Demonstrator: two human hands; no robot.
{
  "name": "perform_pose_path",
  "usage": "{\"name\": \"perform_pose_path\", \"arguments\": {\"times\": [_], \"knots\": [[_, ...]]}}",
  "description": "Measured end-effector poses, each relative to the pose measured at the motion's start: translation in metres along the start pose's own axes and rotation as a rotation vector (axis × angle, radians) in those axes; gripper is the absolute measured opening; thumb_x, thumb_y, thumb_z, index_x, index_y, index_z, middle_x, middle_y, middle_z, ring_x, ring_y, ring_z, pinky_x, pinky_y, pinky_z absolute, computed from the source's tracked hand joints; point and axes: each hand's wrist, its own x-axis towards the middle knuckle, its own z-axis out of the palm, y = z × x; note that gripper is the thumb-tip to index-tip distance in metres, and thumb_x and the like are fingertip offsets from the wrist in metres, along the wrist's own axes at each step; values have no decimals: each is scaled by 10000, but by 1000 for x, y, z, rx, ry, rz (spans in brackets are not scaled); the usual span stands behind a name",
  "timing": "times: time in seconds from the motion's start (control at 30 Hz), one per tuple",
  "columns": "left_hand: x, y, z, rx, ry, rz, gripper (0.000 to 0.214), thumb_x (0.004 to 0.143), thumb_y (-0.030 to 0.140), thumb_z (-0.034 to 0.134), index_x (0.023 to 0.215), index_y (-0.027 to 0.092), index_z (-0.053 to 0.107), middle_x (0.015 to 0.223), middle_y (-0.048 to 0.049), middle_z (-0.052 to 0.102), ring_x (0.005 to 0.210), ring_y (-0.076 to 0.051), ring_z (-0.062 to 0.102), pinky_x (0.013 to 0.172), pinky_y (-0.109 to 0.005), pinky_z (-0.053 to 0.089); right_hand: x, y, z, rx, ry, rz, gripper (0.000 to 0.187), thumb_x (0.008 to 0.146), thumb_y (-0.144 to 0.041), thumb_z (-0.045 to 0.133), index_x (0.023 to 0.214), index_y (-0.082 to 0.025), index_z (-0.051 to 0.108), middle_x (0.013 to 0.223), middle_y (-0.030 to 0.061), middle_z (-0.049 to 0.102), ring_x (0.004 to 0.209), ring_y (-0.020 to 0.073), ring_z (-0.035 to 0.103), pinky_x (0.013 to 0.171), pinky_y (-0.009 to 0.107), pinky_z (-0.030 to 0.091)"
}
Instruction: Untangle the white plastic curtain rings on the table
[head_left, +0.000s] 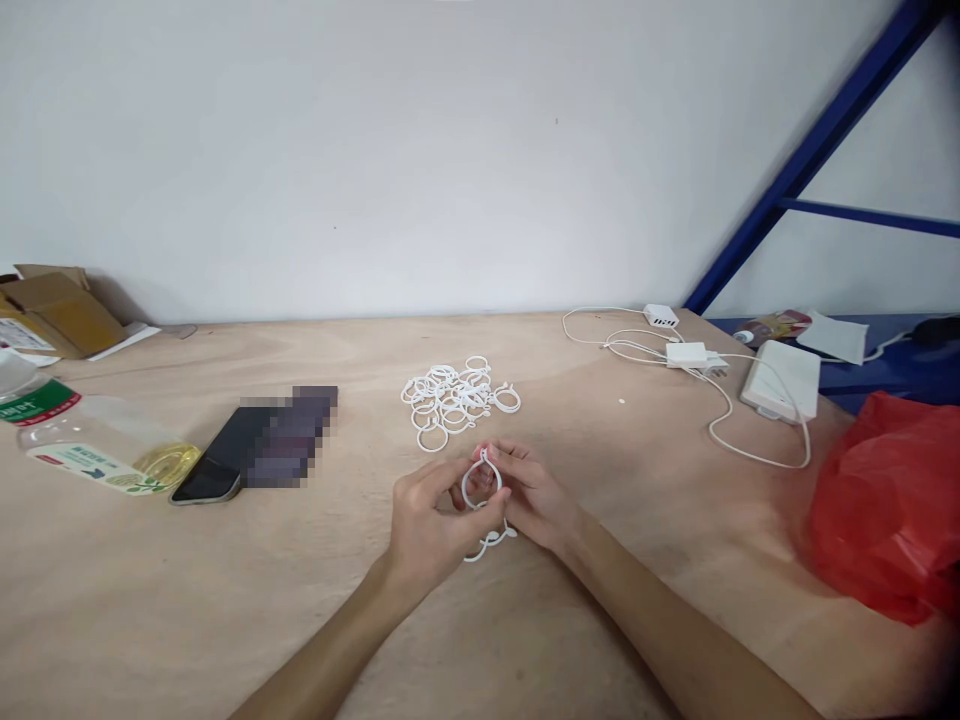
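Note:
Between my two hands, just above the wooden table, is a white ring (466, 492) with a small eyelet at its top. The fingers of my left hand (429, 515) are closed on the ring's left and lower side. My right hand (538, 497) pinches it near the top, by the eyelet, with fingertips close to those of the left. More white rings (491, 541) lie below the hands, partly hidden by them. Farther back, a loose pile of several white rings (452, 395) lies on the table.
Left on the table (315, 620) are a phone (214, 465), a plastic bottle (90, 450) lying over and a cardboard box (64, 305). To the right are a white charger with cable (688, 355), a white box (781, 380), a red plastic bag (889, 505) and a blue frame (806, 150).

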Motion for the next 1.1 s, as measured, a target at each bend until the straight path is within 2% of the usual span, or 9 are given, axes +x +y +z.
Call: {"name": "perform_pose_path", "arguments": {"times": [0.13,0.23,0.4,0.5,0.6,0.67,0.83,1.0,1.1], "knots": [[-1,1,1,-6,50,59,185,688,227,687,852,147,712,597,8,629,498,-95,531,503,-215,465,0,1,-2,52,-57,13,167,764,-319,694,748,-155,666,653,25,645,626,131,593,589,239,443],[-1,3,2,-31,33,24,189,677,195,674,860,158,706,614,18,612,526,-96,535,527,-213,470,-1,-1,-2,78,-92,19,133,759,-294,698,757,-166,662,661,28,647,654,147,599,616,265,452],[0,-5,2,16,-71,-81,129,710,224,647,819,177,698,614,26,579,545,-98,526,552,-220,458,2,1,-1,-4,-6,-6,143,741,-315,704,754,-175,681,641,17,639,641,146,582,636,286,448],[3,-15,-2,257,-158,-90,202,736,316,656,887,190,699,648,9,600,579,-130,545,558,-250,442,9,0,-9,-280,162,-105,171,735,-333,689,794,-173,710,693,19,649,658,144,559,641,285,432],[5,-20,-4,499,-242,-46,280,727,426,673,911,217,701,784,-36,661,754,-218,609,623,-311,450,20,-5,-24,-734,391,-313,143,747,-283,641,820,-189,721,810,36,676,731,168,565,710,315,439],[5,-21,-3,557,-281,-9,326,711,490,677,892,221,705,863,-58,670,853,-263,612,700,-364,459,29,-9,-33,-1025,465,-429,169,761,-225,593,869,-194,719,869,51,669,766,181,565,764,343,445],[2,-19,1,503,-295,38,332,757,513,621,857,207,699,846,-62,664,846,-255,603,798,-425,438,47,-10,-40,-1466,384,-516,274,783,-195,580,1035,-182,687,910,83,591,927,229,530,896,413,416],[5,-27,-1,472,-224,35,168,832,287,555,896,194,680,839,-51,656,835,-224,589,768,-381,446,49,-1,-38,-1560,335,-569,163,804,-159,563,901,-194,689,868,72,540,915,232,509,856,407,433],[8,-34,-3,467,-192,19,153,827,240,556,910,190,674,860,-52,653,839,-218,587,766,-368,454,47,0,-40,-1536,302,-623,162,808,-128,539,872,-198,671,867,70,543,904,228,509,845,403,436]]}}
